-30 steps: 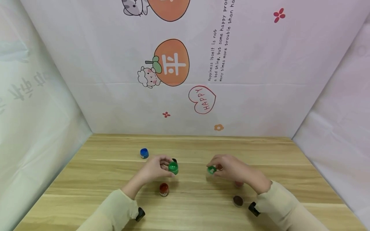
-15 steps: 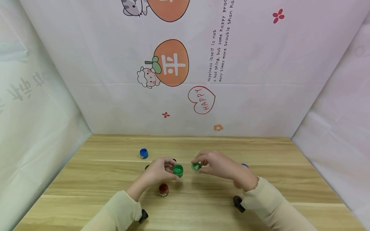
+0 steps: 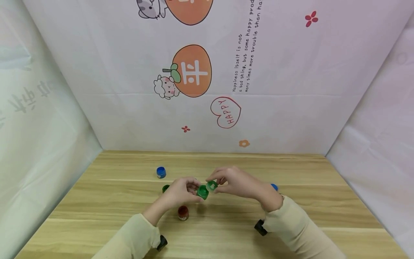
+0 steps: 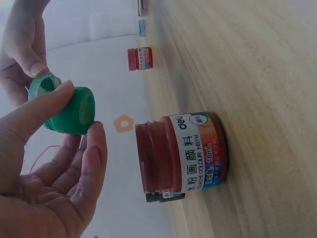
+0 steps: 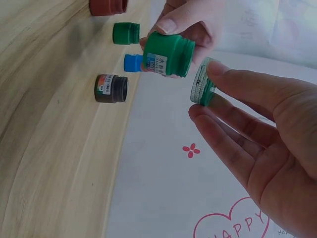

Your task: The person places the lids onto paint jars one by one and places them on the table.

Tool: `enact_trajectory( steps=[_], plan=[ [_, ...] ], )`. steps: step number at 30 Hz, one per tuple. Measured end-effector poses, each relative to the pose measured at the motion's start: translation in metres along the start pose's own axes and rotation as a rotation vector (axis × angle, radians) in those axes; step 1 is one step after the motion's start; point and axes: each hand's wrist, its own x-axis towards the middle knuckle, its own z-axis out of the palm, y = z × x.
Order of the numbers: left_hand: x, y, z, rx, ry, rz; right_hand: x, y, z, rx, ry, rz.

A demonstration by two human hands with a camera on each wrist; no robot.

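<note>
Above the table, my left hand [image 3: 181, 191] holds a green paint jar [image 5: 166, 54] between thumb and fingers, its uncapped mouth tilted to the right. My right hand [image 3: 237, 181] pinches a green lid [image 5: 202, 82] with a clear rim by its edge. In the head view the lid overlaps the jar's right side; the right wrist view shows a narrow gap between lid and jar mouth. Below the left hand stands an uncapped reddish-brown paint jar [image 4: 183, 153], labelled gouache. A second green jar [image 3: 165, 188] is partly hidden behind the left hand.
An uncapped blue jar [image 3: 161, 172] stands at the back left of the wooden table [image 3: 226, 230]. A black jar [image 5: 110, 88] shows in the right wrist view. A red jar [image 4: 140, 58] stands farther right. Something round and blue [image 3: 274, 187] peeks out behind the right forearm.
My right hand has carried the green lid leftward, up to the jar. The left hand has shifted slightly right with the jar, uncovering part of the second green jar.
</note>
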Motion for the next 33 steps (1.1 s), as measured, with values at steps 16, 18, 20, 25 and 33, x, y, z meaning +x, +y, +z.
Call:
enact_trajectory(
  steps=[16, 18, 20, 25, 33],
  plan=[
    [0.0011, 0.0007, 0.0049, -0.001, -0.015, 0.026, 0.0036, 0.0009, 0.0034, 0.086, -0.071, -0.001],
    [0.0012, 0.0009, 0.005, -0.005, -0.022, 0.029, 0.004, 0.0013, 0.004, 0.089, -0.077, -0.005],
    [0.0011, 0.0014, 0.0051, -0.006, -0.032, 0.035, 0.0043, 0.0021, 0.0048, 0.087, -0.08, -0.013],
    [-0.0002, 0.0032, 0.0044, -0.008, -0.048, 0.047, 0.0054, 0.003, 0.006, 0.086, -0.089, -0.029],
    [-0.0008, 0.0049, 0.0045, -0.006, -0.044, 0.057, 0.0059, 0.0037, 0.0075, 0.081, -0.089, -0.026]
  ],
)
